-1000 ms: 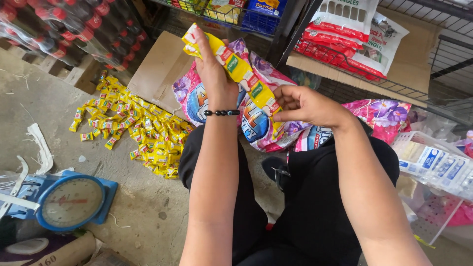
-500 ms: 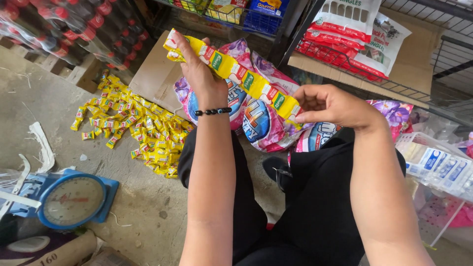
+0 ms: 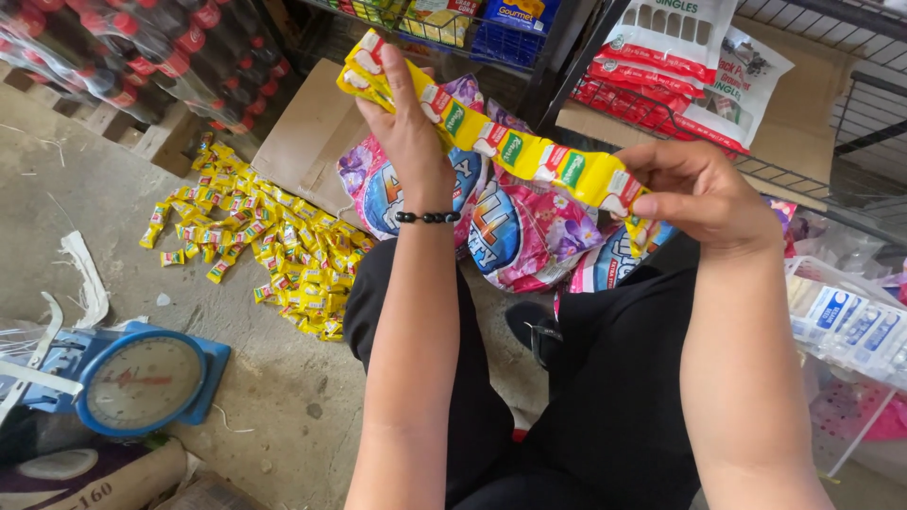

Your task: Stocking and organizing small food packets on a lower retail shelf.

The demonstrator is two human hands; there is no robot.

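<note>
**Both hands stretch a strip of yellow sachets above the lap**

Head camera: your left hand (image 3: 408, 142), with a black beaded bracelet (image 3: 428, 217) at the wrist, is raised and clasped around the upper end of a long strip of joined yellow plastic sachets with red and green labels (image 3: 515, 151). Your right hand (image 3: 701, 194) pinches the lower end of that strip between thumb and fingers, so the strip runs slantwise from upper left down to the right, held taut in the air between both hands and above your knees in black trousers (image 3: 614, 378).

Behind the strip, leaning at the foot of a dark wire shelf rack (image 3: 567, 57), stand pink and blue printed soft packs (image 3: 524, 231). A flat piece of brown cardboard (image 3: 302, 132) lies beside them on the grey concrete floor (image 3: 274, 397). On that floor, to your left, a loose heap of small yellow sachets (image 3: 269, 250) is spread out, well apart from your hands. Nearer the lower left sits a blue dial weighing scale (image 3: 142, 378). Shrink-wrapped dark bottles with red caps (image 3: 142, 57) fill the upper left corner. On the rack to the right lie red and white bags (image 3: 661, 66), and a clear plastic tray of white and blue packets (image 3: 846, 321) stands at your right side.
</note>
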